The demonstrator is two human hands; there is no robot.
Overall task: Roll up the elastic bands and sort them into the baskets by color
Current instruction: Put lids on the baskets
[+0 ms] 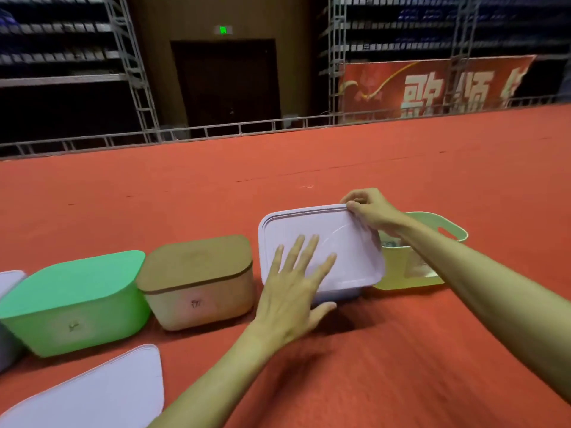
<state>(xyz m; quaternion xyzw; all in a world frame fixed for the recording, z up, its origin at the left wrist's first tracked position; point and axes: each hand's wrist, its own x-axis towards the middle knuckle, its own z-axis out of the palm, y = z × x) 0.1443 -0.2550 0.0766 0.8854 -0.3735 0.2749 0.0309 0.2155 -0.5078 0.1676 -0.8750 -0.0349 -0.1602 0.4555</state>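
Left grip [290, 291]: my fingers straight, flat on the lavender lid [349, 242], holding nothing. Right grip [370, 211]: I pinch the lid's far corner. The lid lies tilted over the lavender basket [343, 296], between the tan lidded basket [200, 291] and the open yellow-green basket [398, 270].

My head carries the only camera, a wide view facing forward and down, close over my left hand [293, 285], right hand [369, 211] and the baskets [197, 282] on red carpet [401, 168], with racks [61, 41] far behind.
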